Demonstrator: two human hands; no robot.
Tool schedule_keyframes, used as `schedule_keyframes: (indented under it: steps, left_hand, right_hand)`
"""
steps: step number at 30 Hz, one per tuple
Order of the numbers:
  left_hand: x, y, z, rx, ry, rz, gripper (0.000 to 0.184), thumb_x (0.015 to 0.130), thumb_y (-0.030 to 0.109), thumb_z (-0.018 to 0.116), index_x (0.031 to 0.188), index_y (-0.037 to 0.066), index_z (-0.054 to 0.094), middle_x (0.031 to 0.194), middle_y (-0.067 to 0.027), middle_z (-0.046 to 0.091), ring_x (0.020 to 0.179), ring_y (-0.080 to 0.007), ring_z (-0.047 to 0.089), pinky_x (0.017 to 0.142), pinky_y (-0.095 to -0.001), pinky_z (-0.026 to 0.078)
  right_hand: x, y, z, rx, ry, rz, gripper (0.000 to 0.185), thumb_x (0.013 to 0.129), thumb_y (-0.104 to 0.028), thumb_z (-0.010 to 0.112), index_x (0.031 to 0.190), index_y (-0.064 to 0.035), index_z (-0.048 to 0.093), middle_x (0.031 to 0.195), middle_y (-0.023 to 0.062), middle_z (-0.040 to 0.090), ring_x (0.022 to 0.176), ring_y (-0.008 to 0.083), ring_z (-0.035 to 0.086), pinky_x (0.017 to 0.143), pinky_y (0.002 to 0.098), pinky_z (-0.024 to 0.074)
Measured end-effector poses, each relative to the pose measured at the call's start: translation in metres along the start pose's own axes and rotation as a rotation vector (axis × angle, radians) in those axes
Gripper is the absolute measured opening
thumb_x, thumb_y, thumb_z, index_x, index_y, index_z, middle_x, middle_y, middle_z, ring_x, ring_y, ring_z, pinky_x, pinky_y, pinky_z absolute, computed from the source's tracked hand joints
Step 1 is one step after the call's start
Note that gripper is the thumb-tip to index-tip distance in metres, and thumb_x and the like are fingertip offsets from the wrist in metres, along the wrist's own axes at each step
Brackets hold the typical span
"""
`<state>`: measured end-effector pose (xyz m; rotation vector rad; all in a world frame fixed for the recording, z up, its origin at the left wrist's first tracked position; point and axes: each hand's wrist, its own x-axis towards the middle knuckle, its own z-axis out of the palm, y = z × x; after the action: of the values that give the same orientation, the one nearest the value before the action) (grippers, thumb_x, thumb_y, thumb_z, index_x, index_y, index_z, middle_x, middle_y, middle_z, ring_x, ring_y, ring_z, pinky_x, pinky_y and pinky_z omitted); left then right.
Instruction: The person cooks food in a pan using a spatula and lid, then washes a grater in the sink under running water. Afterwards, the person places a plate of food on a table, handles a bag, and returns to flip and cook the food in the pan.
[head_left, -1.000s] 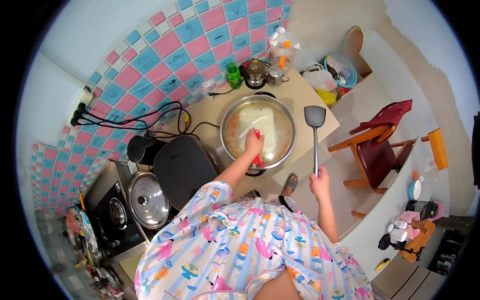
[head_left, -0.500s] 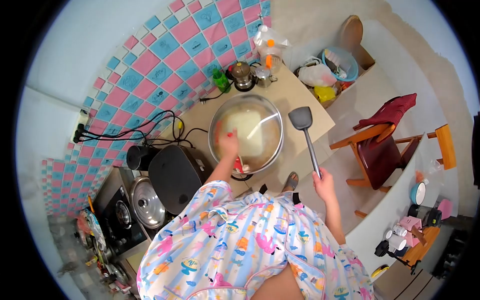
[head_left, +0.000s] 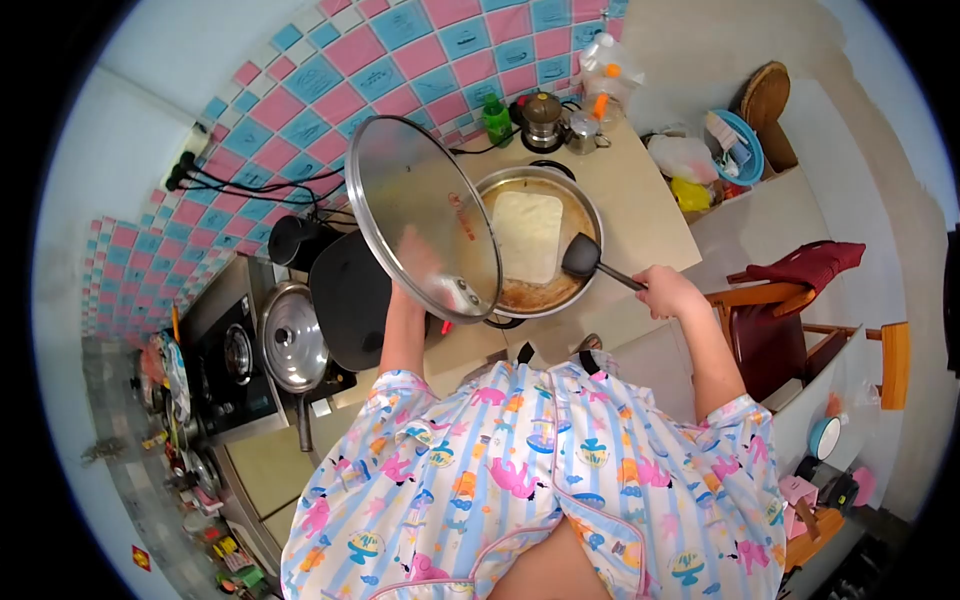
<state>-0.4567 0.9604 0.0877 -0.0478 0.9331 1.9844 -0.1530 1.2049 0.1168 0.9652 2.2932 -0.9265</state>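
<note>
Behind the tilted glass lid (head_left: pixel 425 200), my left hand (head_left: pixel 418 262) shows blurred through the glass, holding the lid up at the left side of the pan. The round pan (head_left: pixel 594 215) stands uncovered on the counter, with a pale rectangular slab (head_left: pixel 528 236) lying in brownish liquid. My right hand (head_left: pixel 670 292) is closed on the handle of a dark spatula (head_left: pixel 581 256). The spatula's blade is over the pan, at the right edge of the slab.
A black appliance (head_left: pixel 350 300) is left of the pan, beside a steel-lidded pan (head_left: pixel 292 337) and a stove (head_left: pixel 238 352). Behind stand a green bottle (head_left: pixel 497 120), a small pot (head_left: pixel 542 122) and a glass jug (head_left: pixel 582 132). A chair (head_left: pixel 770 335) is at the right.
My left hand has lifted the lid off the pan and tilted it to the left. My right hand has brought the spatula from beside the pan to over it.
</note>
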Motion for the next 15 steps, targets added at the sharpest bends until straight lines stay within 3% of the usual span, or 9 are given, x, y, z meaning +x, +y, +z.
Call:
schedule_keyframes:
  steps: [1,2,5,9,11,15]
  left_hand:
    - [-0.002,0.002,-0.006,-0.059,-0.014,-0.023,0.039,0.098,0.036,0.037,0.066,0.015,0.046,0.052,0.0021,0.039,0.046,-0.0119,0.039,0.045,-0.0272,0.033]
    - [-0.004,0.003,-0.013,-0.118,-0.027,-0.047,0.040,0.098,0.037,0.037,0.066,0.015,0.046,0.052,0.0020,0.039,0.046,-0.0119,0.038,0.045,-0.0273,0.032]
    - [-0.006,0.002,-0.034,-0.203,-0.045,-0.086,0.041,0.098,0.037,0.036,0.064,0.016,0.045,0.052,0.0021,0.039,0.045,-0.0119,0.037,0.044,-0.0276,0.031]
    - [-0.007,0.002,-0.069,-0.170,-0.069,-0.077,0.042,0.098,0.038,0.036,0.063,0.016,0.044,0.051,0.0023,0.038,0.044,-0.0118,0.036,0.043,-0.0280,0.030]
    - [-0.002,-0.001,-0.101,-0.017,-0.117,-0.009,0.043,0.098,0.038,0.036,0.062,0.016,0.044,0.051,0.0024,0.038,0.043,-0.0117,0.036,0.042,-0.0282,0.029]
    - [0.007,-0.001,-0.152,0.498,-0.205,0.227,0.045,0.098,0.039,0.036,0.060,0.017,0.043,0.050,0.0026,0.038,0.041,-0.0116,0.034,0.041,-0.0286,0.028]
  right_hand:
    - [0.004,-0.006,-0.005,-0.013,-0.054,0.039,0.026,0.081,-0.009,0.058,0.106,-0.0021,0.063,0.075,0.0183,0.065,0.057,0.0243,0.066,0.059,0.0360,0.0521]
    - [0.011,-0.005,-0.004,0.019,-0.068,0.061,0.034,0.084,-0.009,0.057,0.117,-0.0024,0.059,0.065,0.0115,0.064,0.051,0.0173,0.062,0.048,0.0315,0.0485]
    - [0.013,-0.026,-0.014,-0.073,-0.149,0.142,0.036,0.083,-0.010,0.056,0.118,-0.0042,0.059,0.062,0.0100,0.063,0.048,0.0160,0.060,0.044,0.0315,0.0466]
    - [0.016,-0.030,-0.005,0.078,-0.218,0.155,0.036,0.082,-0.010,0.055,0.117,-0.0055,0.059,0.061,0.0094,0.063,0.045,0.0141,0.059,0.040,0.0293,0.0435]
    - [0.027,-0.015,0.019,0.179,-0.206,0.096,0.033,0.081,-0.009,0.056,0.113,-0.0040,0.062,0.062,0.0098,0.063,0.046,0.0145,0.060,0.039,0.0279,0.0424]
    - [0.029,-0.005,0.071,0.365,-0.174,0.074,0.037,0.084,-0.010,0.055,0.121,-0.0063,0.057,0.058,0.0083,0.060,0.041,0.0124,0.054,0.037,0.0279,0.0397]
